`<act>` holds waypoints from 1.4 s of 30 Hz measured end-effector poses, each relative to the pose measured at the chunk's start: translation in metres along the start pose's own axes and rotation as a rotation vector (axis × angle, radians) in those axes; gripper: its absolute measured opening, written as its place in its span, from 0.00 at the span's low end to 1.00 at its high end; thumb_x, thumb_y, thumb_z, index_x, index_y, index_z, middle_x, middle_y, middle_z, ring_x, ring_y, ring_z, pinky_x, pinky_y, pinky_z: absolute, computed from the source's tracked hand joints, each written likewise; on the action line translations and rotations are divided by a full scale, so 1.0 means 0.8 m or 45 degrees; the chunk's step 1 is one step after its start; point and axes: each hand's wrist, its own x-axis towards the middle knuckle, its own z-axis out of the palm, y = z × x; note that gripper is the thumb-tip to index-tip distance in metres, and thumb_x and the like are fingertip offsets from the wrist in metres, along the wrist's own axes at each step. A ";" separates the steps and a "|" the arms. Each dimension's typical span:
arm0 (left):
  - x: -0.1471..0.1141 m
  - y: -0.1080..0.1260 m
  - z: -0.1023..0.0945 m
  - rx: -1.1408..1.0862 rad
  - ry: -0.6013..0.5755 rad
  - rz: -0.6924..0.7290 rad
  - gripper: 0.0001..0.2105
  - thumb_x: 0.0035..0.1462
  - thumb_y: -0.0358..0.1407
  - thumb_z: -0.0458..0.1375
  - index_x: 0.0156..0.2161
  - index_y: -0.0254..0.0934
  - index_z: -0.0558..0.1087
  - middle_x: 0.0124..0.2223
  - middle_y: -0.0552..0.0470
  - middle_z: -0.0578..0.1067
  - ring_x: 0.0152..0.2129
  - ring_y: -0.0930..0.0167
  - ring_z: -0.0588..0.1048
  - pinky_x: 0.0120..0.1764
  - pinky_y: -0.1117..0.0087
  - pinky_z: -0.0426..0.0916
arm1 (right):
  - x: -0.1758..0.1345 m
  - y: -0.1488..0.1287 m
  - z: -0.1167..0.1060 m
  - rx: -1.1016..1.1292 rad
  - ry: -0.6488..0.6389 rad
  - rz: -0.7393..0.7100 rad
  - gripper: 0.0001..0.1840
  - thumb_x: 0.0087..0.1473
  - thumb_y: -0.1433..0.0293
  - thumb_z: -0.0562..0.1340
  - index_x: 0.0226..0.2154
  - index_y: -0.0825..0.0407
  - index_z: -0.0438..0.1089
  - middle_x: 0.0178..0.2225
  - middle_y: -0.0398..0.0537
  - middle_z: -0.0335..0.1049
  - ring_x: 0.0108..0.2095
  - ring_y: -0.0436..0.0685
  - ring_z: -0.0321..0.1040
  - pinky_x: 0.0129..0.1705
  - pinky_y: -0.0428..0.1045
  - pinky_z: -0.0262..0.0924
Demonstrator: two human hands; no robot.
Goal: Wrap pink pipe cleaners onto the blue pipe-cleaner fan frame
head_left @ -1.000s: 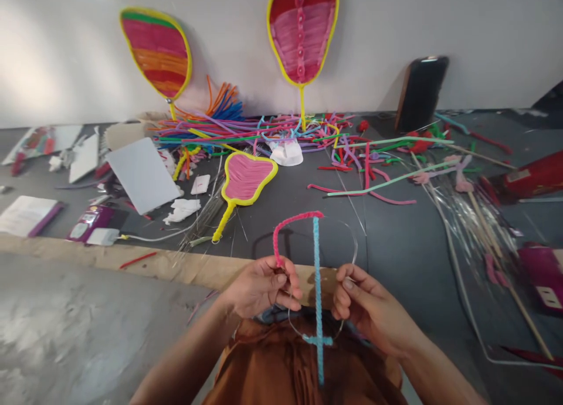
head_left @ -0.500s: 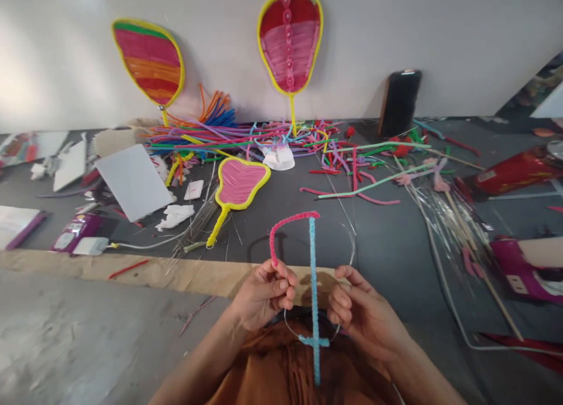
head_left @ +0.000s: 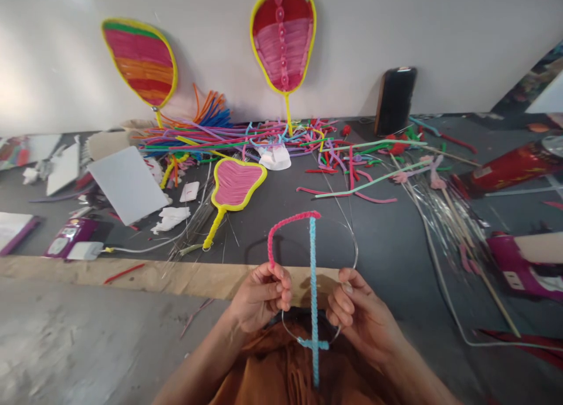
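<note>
Between my hands is a round wire frame [head_left: 356, 249] with a light blue pipe cleaner [head_left: 314, 276] wound along its upright middle and a short crosspiece near the bottom. A pink pipe cleaner [head_left: 285, 221] covers the upper left of the loop. My left hand [head_left: 264, 293] is closed in a pinch on the frame's left side, where the pink wrapping ends. Bare wire on the right side is pinched by my right hand [head_left: 358, 302]. The lower part of the frame hangs over my brown clothing [head_left: 264, 370].
Fan shapes of pipe cleaners, a pink one [head_left: 237, 185] lying flat and two [head_left: 284, 41] leaning on the wall, stand beyond. A pile of loose pipe cleaners [head_left: 211, 136], a phone [head_left: 396, 100], a red can [head_left: 519, 164], wires [head_left: 444, 223] and purple glue guns [head_left: 70, 238] lie around the table.
The background has shifted slightly left in view as the camera moved. Both hands keep their pinch, and they appear a little further apart on the frame.
</note>
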 end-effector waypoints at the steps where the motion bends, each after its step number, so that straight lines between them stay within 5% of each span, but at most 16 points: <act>1: 0.000 0.000 -0.001 -0.001 0.003 -0.004 0.10 0.42 0.26 0.68 0.30 0.33 0.70 0.28 0.56 0.71 0.20 0.79 0.72 0.22 0.81 0.69 | 0.000 0.000 0.000 0.004 -0.004 0.001 0.09 0.47 0.68 0.68 0.31 0.46 0.68 0.16 0.33 0.57 0.16 0.43 0.54 0.23 0.43 0.57; 22: -0.005 0.002 -0.017 -0.067 -0.158 0.036 0.07 0.48 0.23 0.63 0.30 0.33 0.70 0.26 0.55 0.71 0.21 0.77 0.74 0.22 0.79 0.69 | 0.002 0.000 -0.016 0.111 -0.188 0.077 0.04 0.51 0.72 0.66 0.31 0.48 0.69 0.18 0.35 0.63 0.18 0.44 0.60 0.26 0.44 0.60; 32: -0.002 0.002 -0.018 0.148 -0.121 -0.101 0.04 0.50 0.28 0.64 0.32 0.31 0.73 0.28 0.53 0.75 0.23 0.73 0.77 0.28 0.72 0.75 | 0.003 -0.005 -0.012 0.029 -0.148 0.020 0.02 0.53 0.71 0.64 0.33 0.50 0.71 0.16 0.35 0.64 0.17 0.44 0.61 0.27 0.45 0.63; 42: -0.005 0.004 -0.005 0.149 0.040 -0.095 0.05 0.48 0.27 0.65 0.31 0.32 0.74 0.29 0.52 0.76 0.20 0.75 0.75 0.25 0.75 0.73 | 0.001 0.000 -0.014 -0.003 -0.100 -0.062 0.03 0.53 0.71 0.64 0.33 0.49 0.70 0.17 0.34 0.64 0.17 0.44 0.62 0.27 0.45 0.62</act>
